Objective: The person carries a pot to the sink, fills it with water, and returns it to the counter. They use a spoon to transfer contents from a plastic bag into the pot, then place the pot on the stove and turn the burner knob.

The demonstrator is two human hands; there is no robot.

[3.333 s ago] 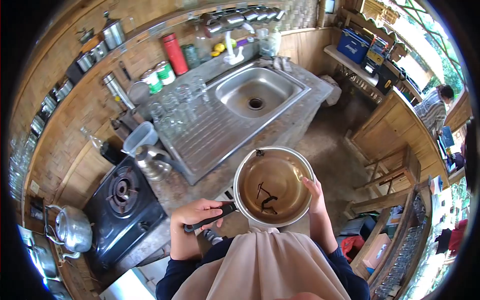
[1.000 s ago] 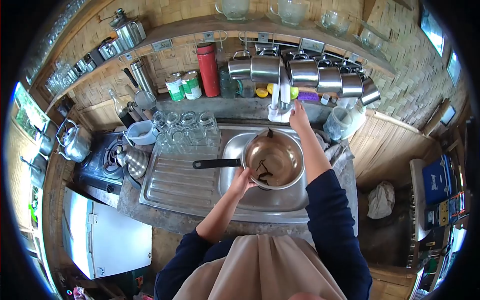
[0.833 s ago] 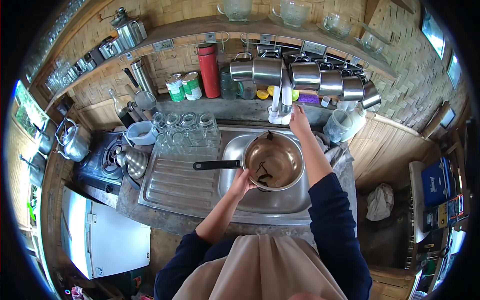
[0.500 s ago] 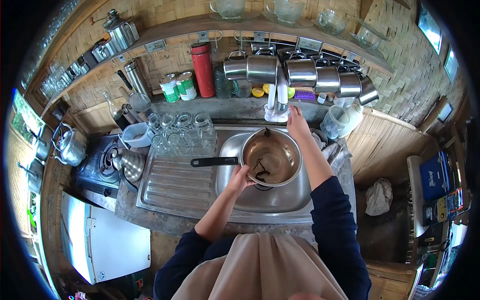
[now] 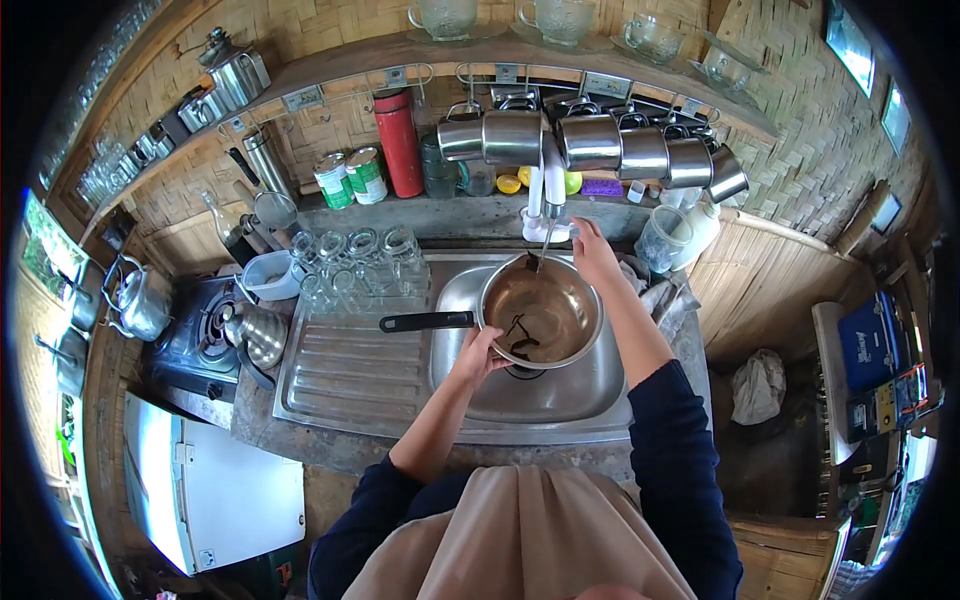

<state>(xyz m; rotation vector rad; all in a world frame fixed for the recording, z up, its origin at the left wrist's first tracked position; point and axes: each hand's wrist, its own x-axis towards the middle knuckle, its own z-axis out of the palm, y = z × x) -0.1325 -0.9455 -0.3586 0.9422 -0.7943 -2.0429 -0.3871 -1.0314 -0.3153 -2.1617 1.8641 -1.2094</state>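
Observation:
My left hand [image 5: 480,357] grips the near left rim of a metal saucepan [image 5: 565,310], whose black handle [image 5: 427,321] points left. Dark strips lie inside the pan, and a dark piece sits at its far rim. Beneath the pan is the steel sink basin [image 5: 590,400]. From the white faucet [image 5: 546,222] a thin stream of water runs down to the pan's far side. Just right of the faucet's outlet is my right hand [image 5: 594,252], its fingers partly apart and holding nothing that I can see.
Upturned glass mugs [image 5: 400,260] stand at the back of the ribbed drainboard [image 5: 350,370]. Metal mugs [image 5: 590,143] hang above the faucet. A kettle [image 5: 258,332] is at the left by the stove [image 5: 200,325]. Cloths [image 5: 668,300] and a clear plastic container [image 5: 664,240] are right of the sink.
Water now runs from the faucet, where none showed before. My right hand has shifted slightly down, its fingers more apart. The left hand still holds the pan in place.

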